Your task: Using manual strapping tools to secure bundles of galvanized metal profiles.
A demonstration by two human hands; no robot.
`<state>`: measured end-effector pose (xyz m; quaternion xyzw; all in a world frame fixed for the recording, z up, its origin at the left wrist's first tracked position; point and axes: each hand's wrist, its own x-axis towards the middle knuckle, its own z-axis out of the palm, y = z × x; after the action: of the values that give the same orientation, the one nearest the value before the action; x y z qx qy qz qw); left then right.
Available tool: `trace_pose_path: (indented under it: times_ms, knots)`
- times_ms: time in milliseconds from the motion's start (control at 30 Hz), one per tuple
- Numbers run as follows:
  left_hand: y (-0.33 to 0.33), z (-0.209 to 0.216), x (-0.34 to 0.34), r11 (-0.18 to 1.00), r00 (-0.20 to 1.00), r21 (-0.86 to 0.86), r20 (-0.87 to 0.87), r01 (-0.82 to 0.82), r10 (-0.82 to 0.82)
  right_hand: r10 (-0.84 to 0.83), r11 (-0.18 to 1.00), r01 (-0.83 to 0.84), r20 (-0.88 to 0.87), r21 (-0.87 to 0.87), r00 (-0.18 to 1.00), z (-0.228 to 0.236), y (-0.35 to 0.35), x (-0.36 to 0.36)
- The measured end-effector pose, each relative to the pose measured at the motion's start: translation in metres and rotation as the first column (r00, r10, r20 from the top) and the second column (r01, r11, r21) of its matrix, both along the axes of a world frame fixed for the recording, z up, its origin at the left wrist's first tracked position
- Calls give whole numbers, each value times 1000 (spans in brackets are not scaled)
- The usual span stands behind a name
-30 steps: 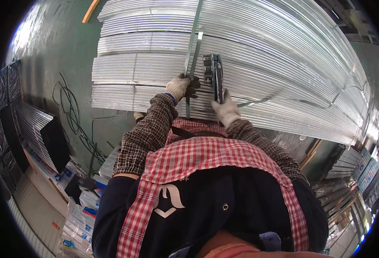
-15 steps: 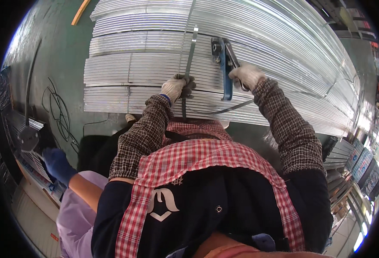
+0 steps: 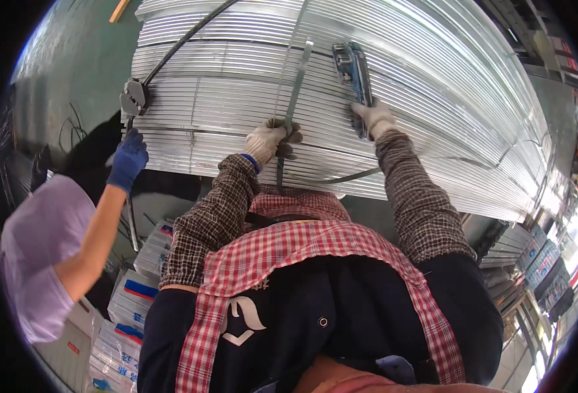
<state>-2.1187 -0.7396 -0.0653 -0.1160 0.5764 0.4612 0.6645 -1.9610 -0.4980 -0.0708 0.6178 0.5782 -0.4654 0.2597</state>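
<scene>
My left hand (image 3: 270, 139), in a white glove with grey fingertips, is closed round a flat strapping band (image 3: 295, 88) near the front edge of the stack. The band's free end points away from me, and a lower part hangs over the front edge. My right hand (image 3: 375, 119), also gloved, grips a blue strapping tensioner (image 3: 349, 72) above the stack, to the right of the band. The tool is apart from the band. Beneath both hands lie long silvery metal profiles (image 3: 230, 105) in several bundles.
At the left, a co-worker's blue-gloved hand (image 3: 129, 159) holds a long-handled strap sealer (image 3: 134, 98) with one handle reaching over the stack. Plastic-wrapped packages (image 3: 134, 295) stand at lower left. Another strap (image 3: 348, 177) curves along the stack's front.
My right hand has turned the tensioner and shifted it slightly away and right. My left hand stays on the band. The co-worker's sealer has come forward to the stack's left end.
</scene>
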Motion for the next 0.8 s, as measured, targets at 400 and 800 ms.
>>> trace_pose_path:
  times_ms: [400,800]
  knots:
    - [-9,8,9,996,993,64,-98,-60,66,-189,934,168,-36,-316,981,65,-119,49]
    - [-4,-9,4,997,990,63,-136,54,-45,10,971,-72,-264,-226,964,68,-131,55]
